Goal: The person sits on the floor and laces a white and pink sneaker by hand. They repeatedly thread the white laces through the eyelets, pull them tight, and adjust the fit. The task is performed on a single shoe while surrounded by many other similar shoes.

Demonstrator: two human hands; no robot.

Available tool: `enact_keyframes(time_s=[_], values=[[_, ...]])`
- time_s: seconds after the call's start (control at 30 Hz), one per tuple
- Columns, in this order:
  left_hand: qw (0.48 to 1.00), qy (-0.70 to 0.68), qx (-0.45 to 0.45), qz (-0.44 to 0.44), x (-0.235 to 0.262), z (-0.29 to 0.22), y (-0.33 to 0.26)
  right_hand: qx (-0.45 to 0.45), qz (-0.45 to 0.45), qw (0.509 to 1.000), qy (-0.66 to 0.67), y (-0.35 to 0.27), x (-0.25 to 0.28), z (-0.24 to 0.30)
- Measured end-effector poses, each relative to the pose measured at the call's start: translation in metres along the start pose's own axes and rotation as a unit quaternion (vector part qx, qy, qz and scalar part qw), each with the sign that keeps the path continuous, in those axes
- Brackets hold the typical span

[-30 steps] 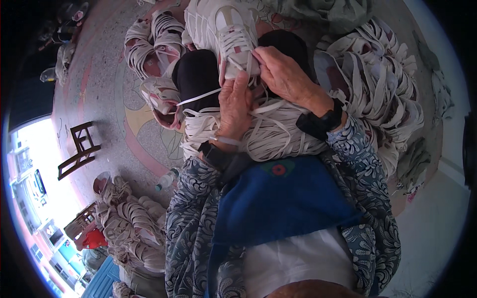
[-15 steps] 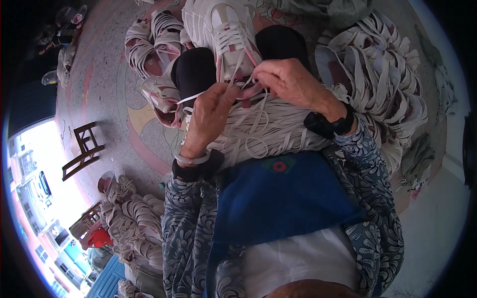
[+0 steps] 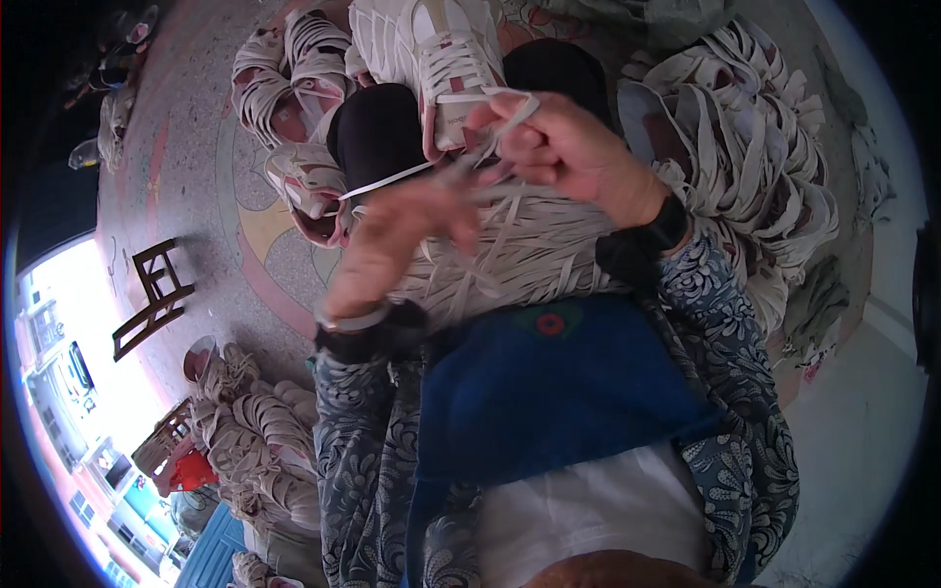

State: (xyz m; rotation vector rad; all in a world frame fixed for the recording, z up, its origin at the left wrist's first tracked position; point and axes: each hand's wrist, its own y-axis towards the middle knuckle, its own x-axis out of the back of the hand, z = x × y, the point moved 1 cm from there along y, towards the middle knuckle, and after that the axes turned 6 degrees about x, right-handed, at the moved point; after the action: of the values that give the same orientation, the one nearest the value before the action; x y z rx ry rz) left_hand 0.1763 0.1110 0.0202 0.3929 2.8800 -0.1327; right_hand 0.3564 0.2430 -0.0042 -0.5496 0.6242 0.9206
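Note:
A white and pink sneaker point(image 3: 457, 73) stands between my dark-clad knees, its tongue towards me. White laces criss-cross up its front. At the shoe's collar, my right hand point(image 3: 569, 147) is closed on a shoelace point(image 3: 518, 116), which loops over its fingers. My left hand point(image 3: 397, 235) is lower and to the left, smeared by motion, so its grip on any lace is unclear. Beside it a white lace end point(image 3: 387, 182) sticks out across my left knee. Under both hands lies a thick bundle of pale laces point(image 3: 510, 250) on my lap.
Stacked pale sneakers stand at the right point(image 3: 730, 147), with more at the left of my knee point(image 3: 294, 108). A lower-left heap of shoes point(image 3: 260, 431) lies near a red bag point(image 3: 193, 471). A small wooden chair point(image 3: 157, 294) is on the patterned floor.
My right hand has risen slightly and turned, with the lace now looped over its fingers. My left hand has dropped away from the shoe, down and left, and is moving fast.

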Motion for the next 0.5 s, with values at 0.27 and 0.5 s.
enact_keyframes(time_s=[0.27,0.5], values=[[0.875,-0.339,-0.152,-0.310,0.174,0.045,-0.104,-0.014,-0.082,0.996,0.018,-0.006,0.096,0.042],[0.726,-0.424,-0.212,-0.499,0.241,0.071,-0.203,0.054,-0.166,0.983,0.046,-0.008,0.125,0.052]])
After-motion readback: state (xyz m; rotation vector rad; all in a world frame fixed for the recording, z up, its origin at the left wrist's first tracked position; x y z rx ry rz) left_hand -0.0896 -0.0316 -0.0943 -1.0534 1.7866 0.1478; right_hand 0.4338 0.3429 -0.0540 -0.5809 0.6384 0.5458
